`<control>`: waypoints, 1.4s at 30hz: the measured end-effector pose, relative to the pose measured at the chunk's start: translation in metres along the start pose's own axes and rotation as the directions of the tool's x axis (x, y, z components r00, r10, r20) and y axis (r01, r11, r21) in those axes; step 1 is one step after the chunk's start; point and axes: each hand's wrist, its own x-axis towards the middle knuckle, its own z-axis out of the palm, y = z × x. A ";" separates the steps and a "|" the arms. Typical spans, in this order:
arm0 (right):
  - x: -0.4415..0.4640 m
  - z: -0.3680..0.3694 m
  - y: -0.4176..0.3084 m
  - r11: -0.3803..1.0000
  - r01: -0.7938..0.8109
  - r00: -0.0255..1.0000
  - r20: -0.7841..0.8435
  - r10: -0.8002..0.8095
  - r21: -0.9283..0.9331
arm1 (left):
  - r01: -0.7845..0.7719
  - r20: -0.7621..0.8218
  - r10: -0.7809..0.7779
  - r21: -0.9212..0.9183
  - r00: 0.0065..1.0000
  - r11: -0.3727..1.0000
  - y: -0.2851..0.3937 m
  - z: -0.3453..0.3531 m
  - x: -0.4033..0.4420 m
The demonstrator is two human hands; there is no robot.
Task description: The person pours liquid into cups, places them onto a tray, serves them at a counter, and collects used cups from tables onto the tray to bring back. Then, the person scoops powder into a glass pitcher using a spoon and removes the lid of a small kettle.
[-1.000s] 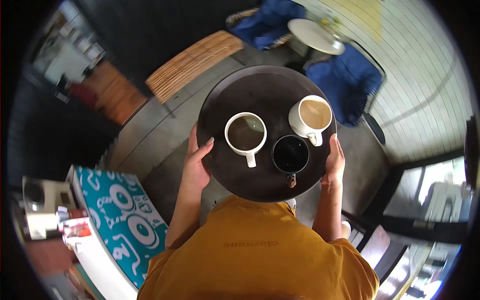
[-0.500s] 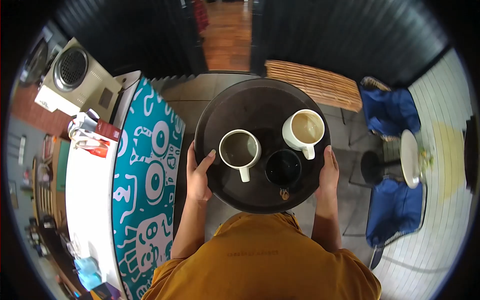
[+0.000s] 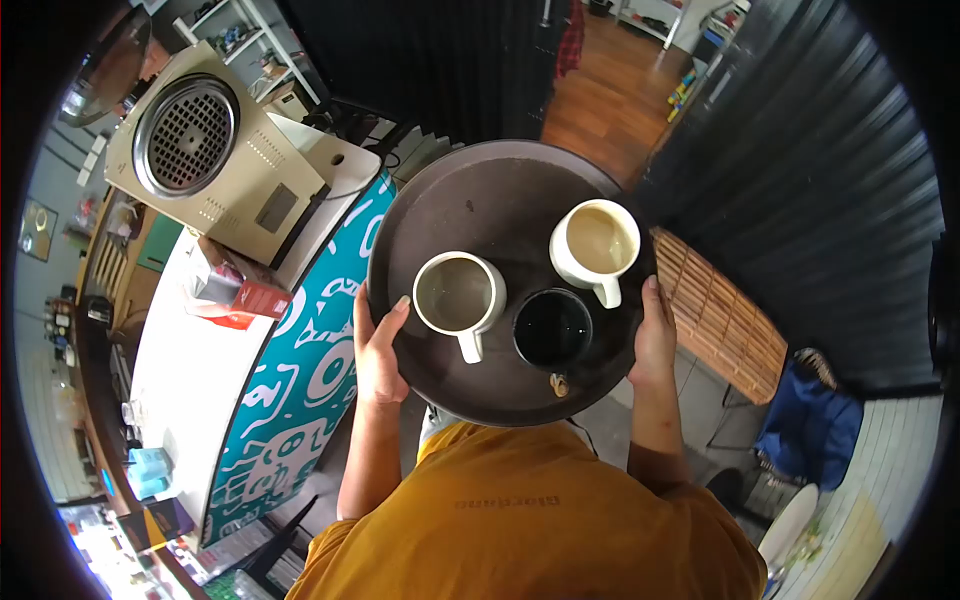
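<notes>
A round dark tray (image 3: 470, 205) is held level in front of my body. My left hand (image 3: 380, 345) grips its left edge, the thumb over the rim and the fingers beneath. At the right edge my right hand (image 3: 654, 335) holds the rim the same way. Three cups stand on the tray: a white mug (image 3: 460, 295) left of centre, a white cup with light brown drink (image 3: 597, 247) at the right, and a black cup (image 3: 553, 330) between them, nearer my body. The black cup's handle has a brown tip.
On the left, a white counter (image 3: 165, 375) with a teal patterned front carries a beige machine (image 3: 215, 155) and a red box (image 3: 250, 290). A slatted wooden bench (image 3: 715, 310) and blue chair (image 3: 815, 425) stand right. Ahead, a doorway opens onto wooden floor (image 3: 610, 95).
The view has turned left: counter and machine have come closer, while bench, chairs and round table have shifted right and down. Both hands have kept their hold on the tray.
</notes>
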 end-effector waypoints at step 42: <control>0.712 0.669 -0.086 0.975 -0.083 0.493 0.841 0.221 -0.208 | -0.531 -0.777 0.273 -0.091 0.568 0.843 0.109 0.135 0.673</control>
